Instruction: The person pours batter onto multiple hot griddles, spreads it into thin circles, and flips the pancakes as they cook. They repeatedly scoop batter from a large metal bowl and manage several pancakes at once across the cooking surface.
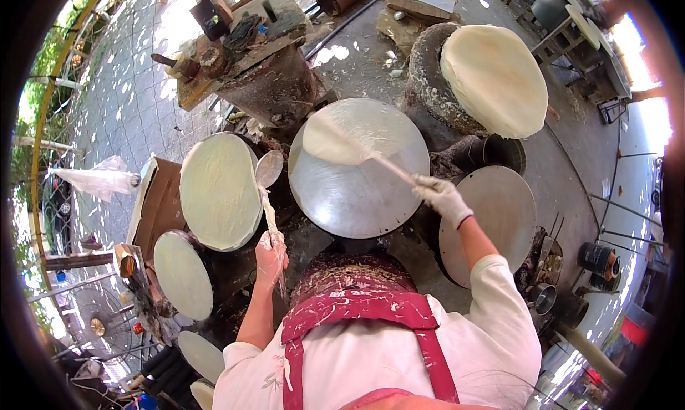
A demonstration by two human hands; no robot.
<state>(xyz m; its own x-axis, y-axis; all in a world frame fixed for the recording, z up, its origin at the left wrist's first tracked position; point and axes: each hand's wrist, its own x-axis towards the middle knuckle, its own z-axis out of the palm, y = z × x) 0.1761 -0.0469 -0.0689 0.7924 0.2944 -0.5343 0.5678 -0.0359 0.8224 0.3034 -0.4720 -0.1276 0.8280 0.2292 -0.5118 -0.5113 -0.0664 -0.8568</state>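
Note:
A ladle (269, 169) coated in pale batter stands in my bare left hand (271, 257), its bowl beside a round griddle covered by a pale batter sheet (221, 192). My right hand (442, 197), in a whitish glove, is closed around the handle of a spreader (394, 169). That handle reaches over the round metal griddle (357, 210) in front of me. Its far end is smeared by motion, within a pale patch of batter (332, 139) at the griddle's upper left. Bare shiny metal shows on the rest of that griddle.
At the upper right, large round flatbreads (496, 82) lie on a dark round stand. Another griddle (492, 217) sits to the right, and a pale-covered one (184, 274) at lower left. A cluttered block (271, 89) stands beyond; cardboard (158, 207) leans at left.

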